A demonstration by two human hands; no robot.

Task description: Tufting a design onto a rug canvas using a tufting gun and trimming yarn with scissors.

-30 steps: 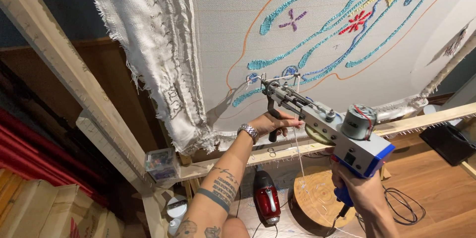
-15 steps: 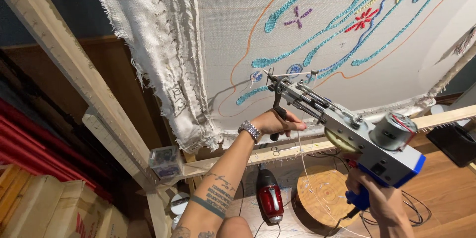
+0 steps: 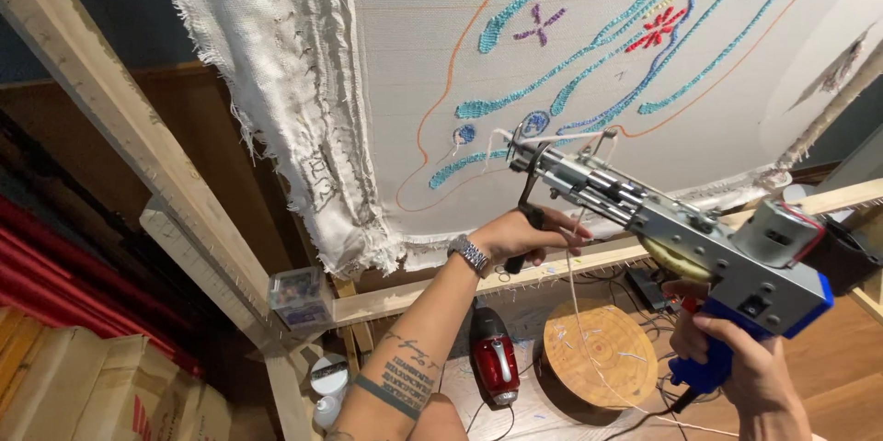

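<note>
**Head view: tufting gun held against stretched cloth**

The tufting gun sits right of centre, its needle end touching the white backing cloth just below the blue stitched lines. The right hand has its fingers closed around the blue rear grip. The left hand has its fingers closed around the black front handle under the nose of the gun; a metal wristwatch sits on that wrist. A pale yarn strand hangs from the gun toward the floor. The cloth is pinned to a wooden frame. Below, on the floor, lie a round wooden disc and a red power tool; a small clear box rests on the frame rail
</note>
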